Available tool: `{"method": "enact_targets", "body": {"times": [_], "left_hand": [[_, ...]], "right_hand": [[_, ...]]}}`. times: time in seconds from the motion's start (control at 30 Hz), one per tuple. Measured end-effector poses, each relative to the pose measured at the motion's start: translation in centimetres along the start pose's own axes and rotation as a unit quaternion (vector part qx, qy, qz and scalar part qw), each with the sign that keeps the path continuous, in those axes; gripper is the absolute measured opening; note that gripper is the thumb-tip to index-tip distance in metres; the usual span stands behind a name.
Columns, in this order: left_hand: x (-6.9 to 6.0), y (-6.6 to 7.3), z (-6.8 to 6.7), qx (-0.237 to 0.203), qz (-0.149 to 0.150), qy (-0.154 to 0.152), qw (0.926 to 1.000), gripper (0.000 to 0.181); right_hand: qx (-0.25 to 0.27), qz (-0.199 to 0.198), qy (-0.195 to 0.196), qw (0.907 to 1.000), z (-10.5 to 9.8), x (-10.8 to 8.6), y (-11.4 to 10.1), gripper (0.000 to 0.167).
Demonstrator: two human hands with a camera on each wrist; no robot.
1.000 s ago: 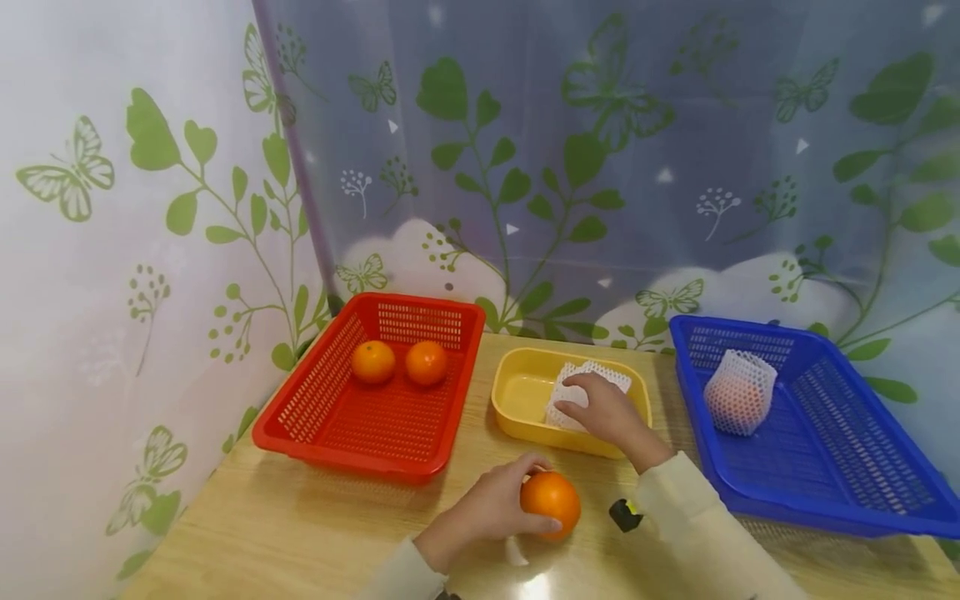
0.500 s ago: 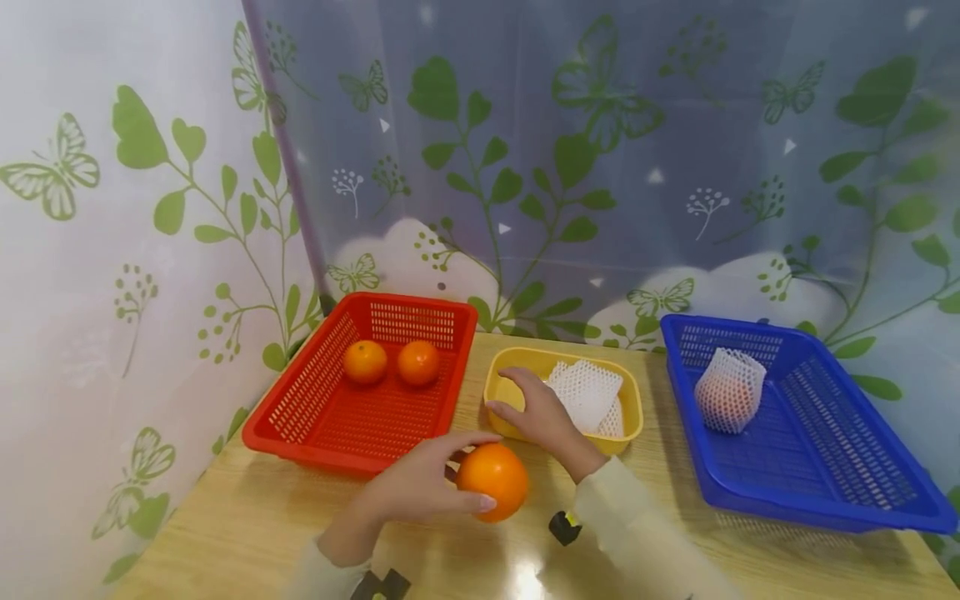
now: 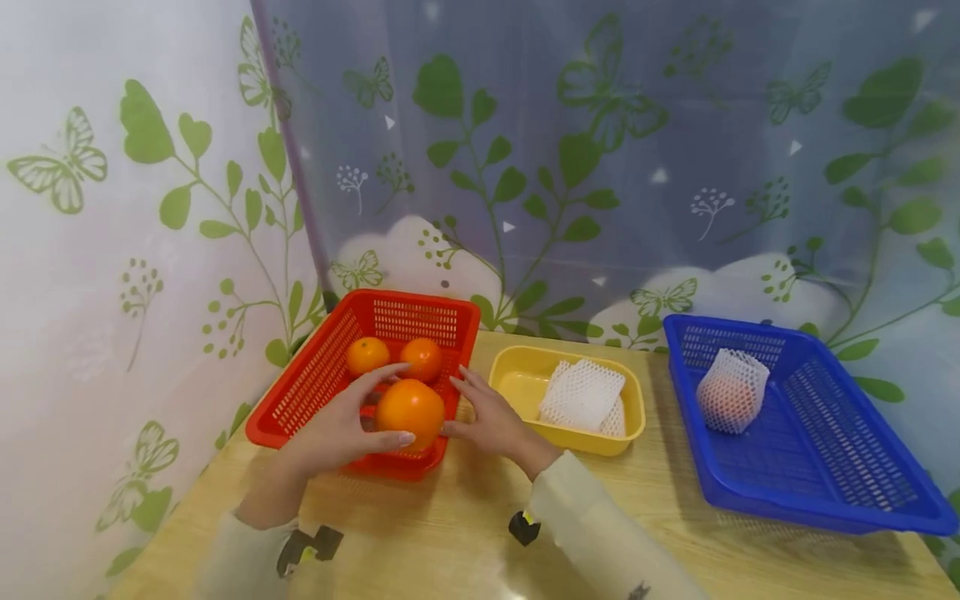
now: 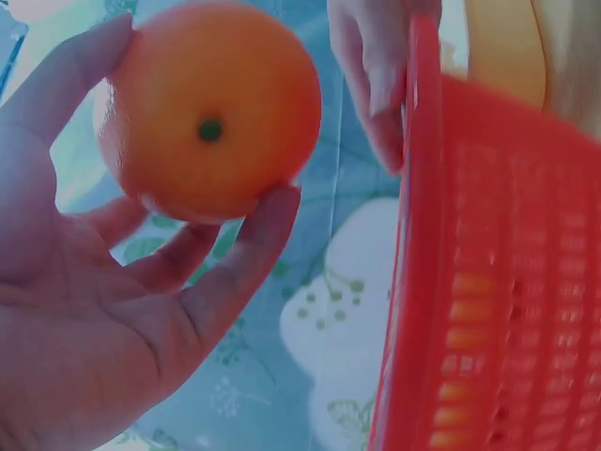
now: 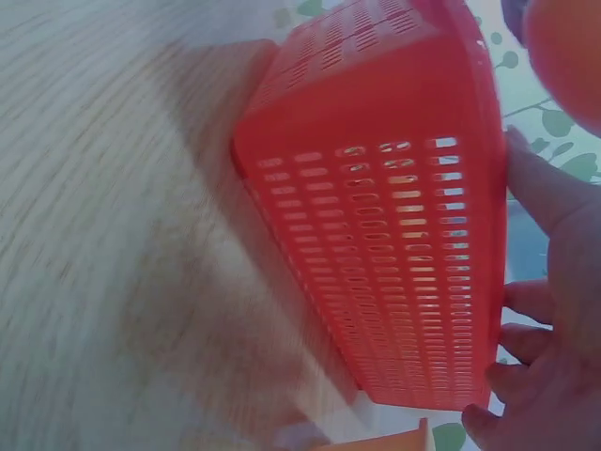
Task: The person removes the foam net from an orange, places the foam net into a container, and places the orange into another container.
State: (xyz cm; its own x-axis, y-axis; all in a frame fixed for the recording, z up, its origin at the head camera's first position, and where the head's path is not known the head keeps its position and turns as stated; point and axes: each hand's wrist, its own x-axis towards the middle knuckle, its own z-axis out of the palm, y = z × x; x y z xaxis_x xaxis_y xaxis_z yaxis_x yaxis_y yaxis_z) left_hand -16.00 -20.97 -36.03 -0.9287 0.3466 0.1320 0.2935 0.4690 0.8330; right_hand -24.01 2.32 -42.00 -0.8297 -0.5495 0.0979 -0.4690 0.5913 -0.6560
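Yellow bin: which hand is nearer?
Right. The right hand is beside the yellow bin, between it and the red basket; the left hand is farther off, past the right one, holding an orange.

The table [image 3: 435,533] was viewed by the head camera from above, farthest off, facing forward and down; the orange [image 4: 221,103] was faced close up from the left wrist, the side of the red basket [image 5: 380,254] from the right; parts of both were shared by the wrist views
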Motion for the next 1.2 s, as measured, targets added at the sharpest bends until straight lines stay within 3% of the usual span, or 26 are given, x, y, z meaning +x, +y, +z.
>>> {"method": "enact_targets", "body": {"times": [0.13,0.27,0.47,0.6,0.73,0.87,1.03,1.2], "left_hand": [[0.2,-0.2,-1.2,0.021,0.001,0.025,0.9995,0.078],[0.9,-0.3,-2.2,-0.032,-0.002,0.056,0.9979,0.073],[2.6,-0.4,-3.7,-0.120,-0.063,0.107,0.9849,0.070],[3.5,-1.0,-5.0,-0.125,-0.090,0.128,0.9797,0.072],[4.3,-1.7,-6.2,-0.046,-0.105,0.134,0.9842,0.070],[5.3,-2.2,-6.8,0.066,-0.095,0.128,0.9850,0.066],[7.0,-3.0,-7.4,0.195,-0.121,0.086,0.9695,0.061],[8.9,-4.3,-7.6,0.253,-0.165,0.047,0.9521,0.053]], "right_hand": [[0.003,0.034,-0.021,0.9992,-0.4,-0.1,-0.8,0.088],[0.002,0.043,-0.036,0.9985,-0.7,-0.1,-1.2,0.091],[-0.001,0.050,-0.044,0.9978,-0.9,0.0,-1.2,0.093],[-0.009,0.049,-0.046,0.9977,-0.9,0.3,-1.2,0.094],[-0.024,0.047,-0.050,0.9974,-1.1,0.5,-1.4,0.094],[-0.035,0.052,-0.061,0.9961,-1.4,0.6,-2.1,0.094],[-0.041,0.055,-0.064,0.9956,-1.7,0.5,-2.5,0.092],[-0.045,0.058,-0.064,0.9952,-1.6,0.6,-2.6,0.091]]}}
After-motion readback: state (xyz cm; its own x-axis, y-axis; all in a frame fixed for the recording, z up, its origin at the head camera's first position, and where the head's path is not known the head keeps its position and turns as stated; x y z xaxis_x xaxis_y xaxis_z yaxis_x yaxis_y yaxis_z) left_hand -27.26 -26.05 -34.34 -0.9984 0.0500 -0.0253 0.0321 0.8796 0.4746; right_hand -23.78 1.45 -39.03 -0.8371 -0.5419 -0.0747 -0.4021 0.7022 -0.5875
